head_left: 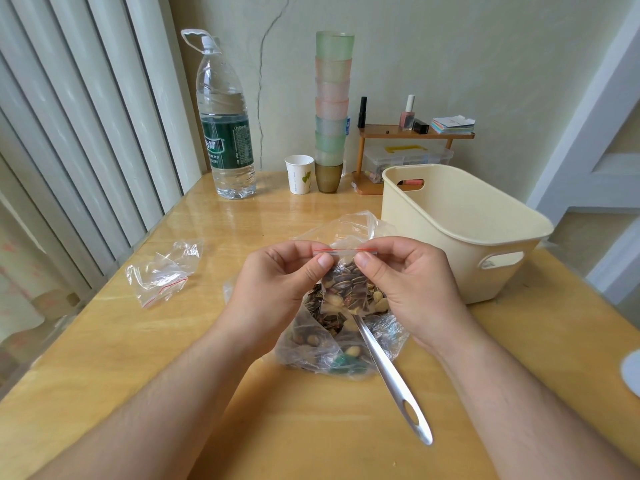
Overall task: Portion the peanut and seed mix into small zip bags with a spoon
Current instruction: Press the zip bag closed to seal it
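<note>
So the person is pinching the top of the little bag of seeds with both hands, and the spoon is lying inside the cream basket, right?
Not quite. The head view shows the left hand and right hand pinching the top of the small zip bag, but the spoon isn't in the cream basket. Its bowl end sits in the big bag of peanut and seed mix, handle pointing towards the person.

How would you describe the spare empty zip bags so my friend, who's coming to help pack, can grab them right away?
Start at the tall water bottle at the table's far left. Come toward the near edge along the left side, and the empty zip bags lie crumpled in a loose heap, left of the hands. They are clear, flat, red-striped and hold nothing, unlike the big bag of nuts and seeds beside them.
</note>
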`<state>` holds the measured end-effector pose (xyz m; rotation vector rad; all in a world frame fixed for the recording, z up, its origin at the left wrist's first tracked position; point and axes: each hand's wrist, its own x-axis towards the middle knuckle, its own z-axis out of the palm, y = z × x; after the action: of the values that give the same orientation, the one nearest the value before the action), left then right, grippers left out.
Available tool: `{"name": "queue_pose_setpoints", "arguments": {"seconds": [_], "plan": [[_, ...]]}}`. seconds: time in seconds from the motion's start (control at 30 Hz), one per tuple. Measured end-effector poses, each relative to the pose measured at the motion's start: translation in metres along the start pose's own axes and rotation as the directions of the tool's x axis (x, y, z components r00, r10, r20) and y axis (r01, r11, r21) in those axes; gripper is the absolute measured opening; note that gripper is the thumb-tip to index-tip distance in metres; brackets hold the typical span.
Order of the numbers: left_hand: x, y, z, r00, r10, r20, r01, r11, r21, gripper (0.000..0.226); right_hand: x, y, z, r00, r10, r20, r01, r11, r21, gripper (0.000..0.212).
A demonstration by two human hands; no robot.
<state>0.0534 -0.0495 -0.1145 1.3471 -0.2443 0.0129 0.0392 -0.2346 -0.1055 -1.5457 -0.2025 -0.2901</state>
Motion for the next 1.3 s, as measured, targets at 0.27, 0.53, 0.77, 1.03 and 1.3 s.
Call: {"name": "queue_pose_setpoints", "arguments": {"seconds": [0.27,0.53,0.77,1.03,1.3], "plan": [[-0.002,0.002,0.003,0.999,0.020,-0.034,-0.020,0.999,0.028,0.020,-0.001,0.000,0.001,1.000,-0.010,-0.005,0.010,1.000,-0.006,0.022],[-0.004,0.000,0.006,0.997,0.055,-0.060,-0.046,0.989,0.141,0.011,0.000,0.005,0.001,0.999,-0.036,-0.011,0.035,0.996,-0.084,0.029],[-0.008,0.001,0.010,0.998,0.050,-0.047,-0.046,0.996,0.073,0.008,-0.001,0.004,0.003,0.999,0.021,0.029,-0.021,1.000,-0.021,0.018],[-0.008,0.000,0.009,0.999,0.051,0.005,-0.052,0.996,0.075,0.028,0.000,0.007,0.000,0.999,-0.051,0.010,0.052,0.995,-0.090,0.020],[-0.008,0.000,0.009,0.998,0.061,0.028,-0.063,0.993,0.104,0.019,-0.001,0.010,0.001,0.998,-0.029,0.050,0.032,0.997,-0.074,0.012]]}}
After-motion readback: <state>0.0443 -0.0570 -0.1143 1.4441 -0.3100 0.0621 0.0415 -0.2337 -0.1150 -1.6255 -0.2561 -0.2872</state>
